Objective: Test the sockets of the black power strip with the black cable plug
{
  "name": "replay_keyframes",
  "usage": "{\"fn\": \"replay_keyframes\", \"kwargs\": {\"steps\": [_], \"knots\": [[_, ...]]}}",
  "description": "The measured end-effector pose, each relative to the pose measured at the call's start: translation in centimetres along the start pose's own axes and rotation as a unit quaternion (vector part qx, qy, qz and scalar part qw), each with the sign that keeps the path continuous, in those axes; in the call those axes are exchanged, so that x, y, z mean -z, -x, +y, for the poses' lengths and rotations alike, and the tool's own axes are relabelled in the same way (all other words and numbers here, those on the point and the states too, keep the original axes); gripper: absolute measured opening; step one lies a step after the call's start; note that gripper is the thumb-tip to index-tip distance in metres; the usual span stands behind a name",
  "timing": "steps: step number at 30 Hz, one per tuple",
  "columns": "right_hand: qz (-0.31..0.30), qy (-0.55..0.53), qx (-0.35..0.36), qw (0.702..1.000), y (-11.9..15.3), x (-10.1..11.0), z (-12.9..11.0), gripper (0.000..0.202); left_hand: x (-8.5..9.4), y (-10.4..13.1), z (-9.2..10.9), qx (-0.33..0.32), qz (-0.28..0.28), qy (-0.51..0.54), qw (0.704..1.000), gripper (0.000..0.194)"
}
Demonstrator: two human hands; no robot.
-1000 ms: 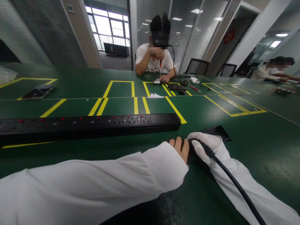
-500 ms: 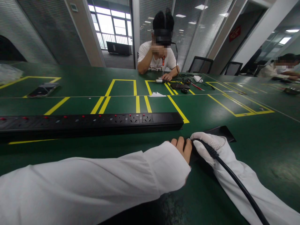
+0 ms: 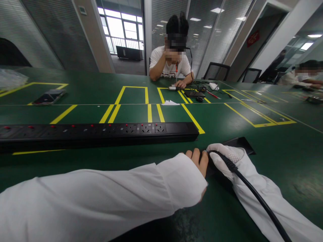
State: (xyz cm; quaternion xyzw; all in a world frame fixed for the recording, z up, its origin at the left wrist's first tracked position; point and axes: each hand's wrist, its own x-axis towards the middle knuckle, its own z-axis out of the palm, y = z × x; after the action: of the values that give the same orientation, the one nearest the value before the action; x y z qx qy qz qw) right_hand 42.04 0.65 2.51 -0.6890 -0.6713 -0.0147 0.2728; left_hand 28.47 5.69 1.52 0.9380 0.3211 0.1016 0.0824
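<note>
My right hand (image 3: 223,156), in a white glove with a dotted grip, is closed round the end of a thick black power cable (image 3: 248,185). From there the cable runs back along my right sleeve. My bare left hand (image 3: 199,159) meets it fingertip to fingertip, its fingers bent and pressed together. Whatever lies between the fingers of my left hand is hidden by the hand and the white cuff. A flat black piece (image 3: 243,145) shows on the table behind my right hand.
A long black power strip (image 3: 176,131) lies across the green table (image 3: 141,158) beyond my left arm. Yellow tape lines mark the surface. Opposite, a person (image 3: 171,64) works with an orange-handled screwdriver (image 3: 177,67) beside wires. A phone-like device (image 3: 49,96) lies at the left.
The whole view has shifted slightly down and right. Both hands keep the same hold and position relative to each other.
</note>
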Motion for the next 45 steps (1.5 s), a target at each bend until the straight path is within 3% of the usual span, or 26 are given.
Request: {"fn": "replay_keyframes", "kwargs": {"steps": [7,13,16,25,32,37,45], "knots": [[-0.015,0.016,0.006,1.000,-0.2,0.7,-0.1,0.036,0.1,-0.1,0.0,0.004,-0.008,0.004,1.000,0.042],[-0.018,0.018,0.006,1.000,-0.1,1.1,-0.3,0.035,2.6,0.5,-0.8,-0.069,-0.069,0.009,0.995,0.064],[-0.022,0.021,0.013,0.999,-0.1,1.0,-0.2,0.035,3.4,0.7,-1.1,-0.085,-0.079,0.005,0.993,0.065],[-0.045,0.026,0.031,0.998,-0.1,0.7,0.9,0.037,0.6,-0.1,0.1,0.011,-0.031,-0.001,0.999,0.041],[-0.055,0.035,0.036,0.997,-0.1,1.0,1.1,0.037,0.8,-0.2,0.1,0.011,-0.037,0.000,0.999,0.043],[-0.051,0.039,0.037,0.997,0.0,0.8,1.2,0.040,0.9,-0.2,0.1,-0.003,-0.049,0.001,0.999,0.060],[-0.035,0.044,0.030,0.998,0.3,0.1,1.2,0.035,0.2,0.0,0.1,0.003,0.001,-0.004,1.000,0.043]]}}
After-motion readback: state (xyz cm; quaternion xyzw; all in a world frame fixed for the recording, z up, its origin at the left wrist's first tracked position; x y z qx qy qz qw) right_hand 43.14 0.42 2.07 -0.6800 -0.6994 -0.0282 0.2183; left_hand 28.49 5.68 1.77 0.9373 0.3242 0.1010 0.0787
